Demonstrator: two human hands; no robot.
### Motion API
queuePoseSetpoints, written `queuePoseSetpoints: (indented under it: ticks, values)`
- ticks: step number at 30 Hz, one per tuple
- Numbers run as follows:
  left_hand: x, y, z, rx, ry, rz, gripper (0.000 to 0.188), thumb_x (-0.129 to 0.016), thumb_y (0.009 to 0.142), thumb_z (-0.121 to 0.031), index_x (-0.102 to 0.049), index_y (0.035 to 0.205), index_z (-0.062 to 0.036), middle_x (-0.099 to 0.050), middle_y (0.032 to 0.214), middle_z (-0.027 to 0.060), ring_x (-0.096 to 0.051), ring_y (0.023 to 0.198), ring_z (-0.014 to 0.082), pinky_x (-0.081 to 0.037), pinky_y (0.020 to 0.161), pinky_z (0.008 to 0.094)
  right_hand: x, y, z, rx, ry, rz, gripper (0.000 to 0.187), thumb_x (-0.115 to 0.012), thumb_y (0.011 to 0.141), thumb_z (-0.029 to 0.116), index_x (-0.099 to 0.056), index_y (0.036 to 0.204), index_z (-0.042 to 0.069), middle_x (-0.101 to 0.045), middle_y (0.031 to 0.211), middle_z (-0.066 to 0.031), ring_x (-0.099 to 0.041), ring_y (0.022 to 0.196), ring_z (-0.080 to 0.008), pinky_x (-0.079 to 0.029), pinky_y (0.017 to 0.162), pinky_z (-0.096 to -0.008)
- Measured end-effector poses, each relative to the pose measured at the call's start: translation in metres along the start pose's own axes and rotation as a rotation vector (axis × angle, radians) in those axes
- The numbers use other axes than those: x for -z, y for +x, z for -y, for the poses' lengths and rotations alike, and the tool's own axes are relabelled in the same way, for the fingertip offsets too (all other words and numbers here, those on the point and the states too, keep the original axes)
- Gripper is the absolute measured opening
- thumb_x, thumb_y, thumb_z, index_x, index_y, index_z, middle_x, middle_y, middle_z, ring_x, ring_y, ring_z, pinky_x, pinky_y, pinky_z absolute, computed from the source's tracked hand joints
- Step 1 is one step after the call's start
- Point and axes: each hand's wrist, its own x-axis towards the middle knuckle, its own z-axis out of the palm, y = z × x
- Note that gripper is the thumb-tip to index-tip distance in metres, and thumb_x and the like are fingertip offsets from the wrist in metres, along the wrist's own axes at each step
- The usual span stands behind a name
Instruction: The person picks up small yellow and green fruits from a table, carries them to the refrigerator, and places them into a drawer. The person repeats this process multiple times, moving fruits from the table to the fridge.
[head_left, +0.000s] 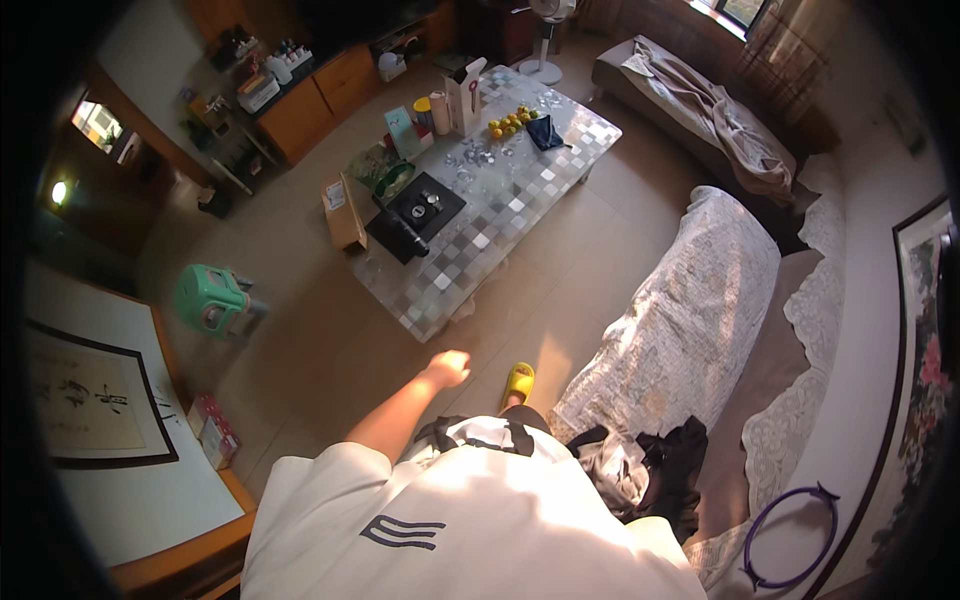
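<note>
Nearest to the left hand (450, 366) is the near corner of the desk (437, 303), a long, low one topped with grey and white squares; the hand is out in front of the body, short of that corner and apart from it, its fingers looking curled, though I cannot tell whether anything is inside them. The right hand is out of view, so its state cannot be told. Toward the desk's near end lies a black mat (447, 195), bearing a dark cylinder (403, 238) on its side along the near edge and small round silvery pieces (432, 198) farther in. By the desk's left edge is an open cardboard box (343, 215), with a green bowl (396, 181) just beyond the mat. Clear glassware (474, 155) is scattered across the middle. Farther along the left edge stand a pale teal box (401, 131), a yellow-topped container (422, 105) and a tall white box (463, 98). Near the far end, yellow-orange fruits (512, 123) sit in a cluster beside a dark blue cloth (545, 133). Off the desk, a green stool (212, 297) is on the floor to the left, a yellow slipper (519, 384) is on the person's foot, and a sofa with a pale quilted cover (690, 290) runs along the right, dark clothing (676, 465) heaped at its near end.
</note>
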Motion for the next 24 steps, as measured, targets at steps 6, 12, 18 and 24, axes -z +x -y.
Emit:
queuePoseSetpoints:
  ticks: [6, 12, 18, 24]
  values:
    - [-0.03, 0.001, 0.109, 0.617, -0.062, 0.263, 0.032, -0.064, 0.074, -0.026, -0.071, 0.097, -0.005, -0.067, 0.104, 0.0174, -0.064, 0.098, 0.0348, -0.052, 0.086, 0.043, 0.159, 0.102, 0.013, -0.049, 0.052, -0.158, 0.035, -0.064, 0.074, 0.031, -0.072, 0.097, 0.006, -0.07, 0.092, -0.0161, -0.067, 0.088, -0.0291, -0.052, 0.081, -0.0373]
    - [-0.005, 0.027, 0.147, 0.908, -0.551, -0.109, 0.016, -0.062, 0.076, -0.017, -0.071, 0.074, -0.0039, -0.069, 0.067, 0.011, -0.067, 0.058, 0.0194, -0.055, 0.059, 0.0343, 0.338, 0.218, 0.143, 0.184, -0.036, -0.359, 0.034, -0.064, 0.075, 0.026, -0.07, 0.101, 0.005, -0.071, 0.091, -0.0167, -0.068, 0.086, -0.0293, -0.053, 0.079, -0.0365]
    - [0.023, 0.125, 0.169, 0.984, -0.606, 0.128, 0.015, -0.063, 0.079, -0.014, -0.068, 0.072, -0.0036, -0.068, 0.065, 0.0092, -0.065, 0.053, 0.0189, -0.053, 0.05, 0.0339, 0.438, 0.274, 0.336, 0.341, 0.123, -0.293, 0.03, -0.064, 0.082, 0.018, -0.065, 0.109, 0.005, -0.071, 0.095, -0.0134, -0.068, 0.086, -0.0229, -0.053, 0.076, -0.0333]
    - [0.075, 0.331, 0.173, 0.697, -0.537, -0.059, 0.015, -0.065, 0.073, -0.022, -0.069, 0.077, -0.0085, -0.069, 0.08, 0.014, -0.066, 0.078, 0.0305, -0.053, 0.07, 0.0396, 0.476, 0.329, 0.372, 0.269, -0.177, -0.032, 0.032, -0.067, 0.082, 0.02, -0.065, 0.111, 0.007, -0.07, 0.098, -0.0136, -0.068, 0.09, -0.0264, -0.053, 0.079, -0.0352]
